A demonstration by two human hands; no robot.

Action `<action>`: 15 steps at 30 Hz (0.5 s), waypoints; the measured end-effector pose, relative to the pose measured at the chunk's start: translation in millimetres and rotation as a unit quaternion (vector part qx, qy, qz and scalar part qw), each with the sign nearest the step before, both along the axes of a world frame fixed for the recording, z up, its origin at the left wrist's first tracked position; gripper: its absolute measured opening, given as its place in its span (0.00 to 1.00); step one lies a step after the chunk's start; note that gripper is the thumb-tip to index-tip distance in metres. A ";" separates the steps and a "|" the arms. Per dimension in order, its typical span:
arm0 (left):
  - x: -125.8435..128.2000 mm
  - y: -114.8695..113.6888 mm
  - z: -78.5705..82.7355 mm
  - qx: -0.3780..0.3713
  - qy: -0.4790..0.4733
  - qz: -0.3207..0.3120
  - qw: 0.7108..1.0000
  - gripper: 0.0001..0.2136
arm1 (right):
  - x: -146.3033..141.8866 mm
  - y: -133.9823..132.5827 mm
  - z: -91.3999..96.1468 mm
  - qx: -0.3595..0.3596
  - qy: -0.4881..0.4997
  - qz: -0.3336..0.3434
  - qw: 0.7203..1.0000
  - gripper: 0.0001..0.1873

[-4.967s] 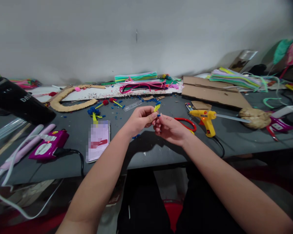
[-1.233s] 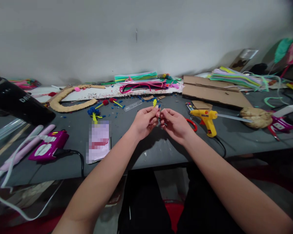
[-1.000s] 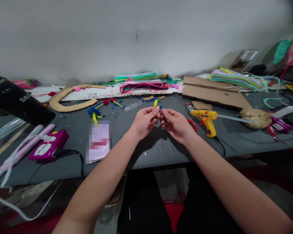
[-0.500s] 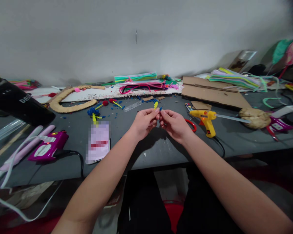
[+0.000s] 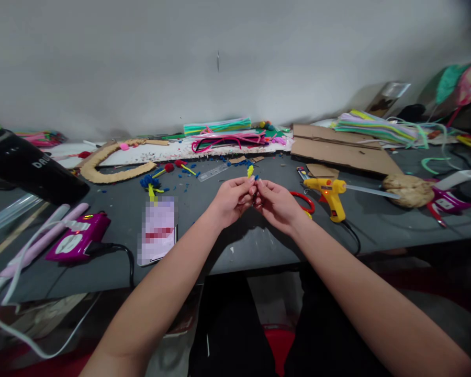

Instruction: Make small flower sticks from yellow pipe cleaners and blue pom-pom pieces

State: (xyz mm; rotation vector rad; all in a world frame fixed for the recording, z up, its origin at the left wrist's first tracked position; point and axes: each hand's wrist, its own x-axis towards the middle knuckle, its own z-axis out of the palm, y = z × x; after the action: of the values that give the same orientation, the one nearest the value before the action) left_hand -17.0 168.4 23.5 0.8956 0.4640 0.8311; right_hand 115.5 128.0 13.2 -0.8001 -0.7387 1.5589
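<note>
In the middle of the head view, my left hand (image 5: 234, 199) pinches a short fuzzy yellow pipe cleaner piece (image 5: 250, 170), whose tip sticks up past the fingers. My right hand (image 5: 275, 204) is closed at its fingertips on a small blue fuzzy bit (image 5: 256, 178), mostly hidden. Both sets of fingertips meet above the grey table (image 5: 204, 246). Just right of my right hand lie red-handled scissors (image 5: 305, 200), partly covered by it. A yellow glue gun (image 5: 332, 193) with a clear glue stick in its back rests farther right.
Blue and yellow pipe cleaner flowers (image 5: 150, 182) lie left, above a phone (image 5: 157, 246). A purple power box (image 5: 80, 235) and black tumbler (image 5: 35, 162) stand at left. A curved cardboard ring (image 5: 102, 175), pipe cleaner bundles (image 5: 220, 125) and cardboard (image 5: 337, 149) line the back.
My fingertips have drawn slightly closer together around the yellow and blue pieces. More of the red scissors handle shows beside my right hand. The rest of the table looks the same.
</note>
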 end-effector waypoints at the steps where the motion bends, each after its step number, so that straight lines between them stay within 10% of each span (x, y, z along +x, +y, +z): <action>1: 0.0 -0.1 0.1 -0.001 -0.002 0.001 1.000 0.12 | -0.1 0.0 0.0 0.000 0.002 0.000 1.000 0.14; 15: 2.9 -0.3 -0.1 0.039 0.038 0.068 0.996 0.14 | 0.2 2.0 3.0 0.007 -0.023 -0.021 0.999 0.15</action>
State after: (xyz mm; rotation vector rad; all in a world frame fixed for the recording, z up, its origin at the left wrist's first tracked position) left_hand -14.1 168.2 23.4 0.9770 0.5670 0.9475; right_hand 115.7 129.9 16.2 -0.8381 -0.7615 1.5003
